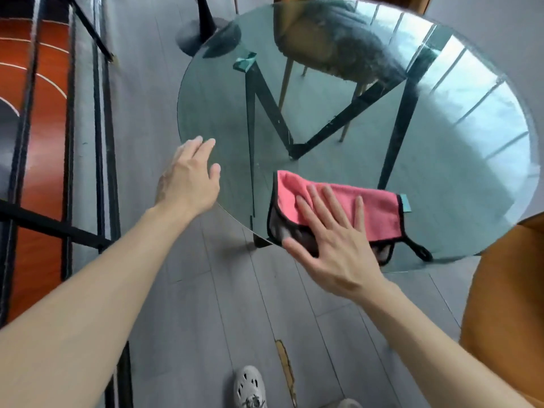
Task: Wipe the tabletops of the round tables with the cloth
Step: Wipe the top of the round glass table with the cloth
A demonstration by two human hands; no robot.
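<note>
A round glass tabletop (441, 160) on black legs fills the upper right of the head view. A pink cloth with black trim (374, 210) lies folded on the glass near its front edge. My right hand (329, 240) presses flat on the cloth's near left part, fingers spread. At the table's left rim, my left hand (188, 178) rests with its fingers apart and nothing in it.
An orange chair (506, 304) stands at the right by the table's front edge. Another chair (332, 51) shows through the glass at the far side. A black railing (67, 160) runs down the left. A second table's black base (203, 28) stands beyond.
</note>
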